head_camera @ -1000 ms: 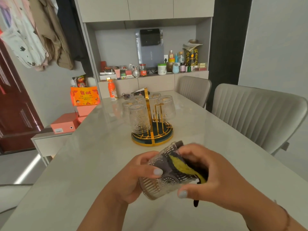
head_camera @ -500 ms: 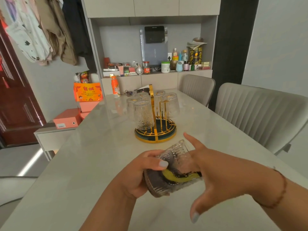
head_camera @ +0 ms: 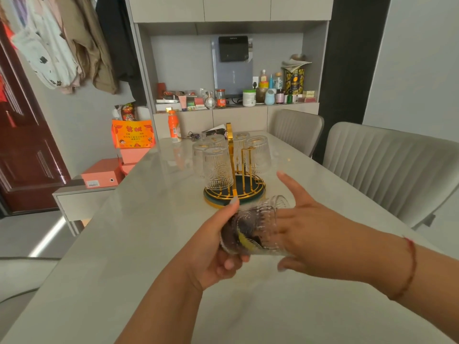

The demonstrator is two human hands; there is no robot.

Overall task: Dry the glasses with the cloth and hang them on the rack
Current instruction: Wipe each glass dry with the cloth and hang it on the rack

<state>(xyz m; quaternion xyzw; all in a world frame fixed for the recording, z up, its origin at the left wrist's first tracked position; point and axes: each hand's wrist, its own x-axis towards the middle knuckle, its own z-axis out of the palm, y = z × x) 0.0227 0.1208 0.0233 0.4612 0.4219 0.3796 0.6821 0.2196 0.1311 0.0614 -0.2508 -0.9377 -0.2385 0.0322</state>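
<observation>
- Far left, off the table: hung clothes, a dark red door, orange boxes (head_camera: 103,175) on a low side unit. None of it bears on the step.
- Your left hand (head_camera: 213,247) grips the glass (head_camera: 255,228) at its open end, thumb over the top, fingers curled underneath. The glass lies on its side, held above the table (head_camera: 124,244), not touching it.
- The cloth (head_camera: 244,235), dark with a yellow patch, is stuffed inside the glass and shows through the patterned wall.
- Behind the glass stands the rack (head_camera: 234,184), gold pegs on a dark round base, with several glasses already hung upside down on it. At least one bare peg shows on its near right side.
- Your right hand (head_camera: 315,227) has its fingers spread and straight, palm against the base end of the glass; it pinches nothing. Index finger points toward the rack.
- Judgement: drying is under way, hanging not begun.
- To do it well: keep the left grip firm near the rim, since embossed wet glass may slip. Turn the glass around the cloth, not the cloth alone, so the whole inner wall gets wiped.
- Pull the cloth fully out before inverting the glass.
- Lower it onto the free peg slowly, clear of the neighbouring glasses.
</observation>
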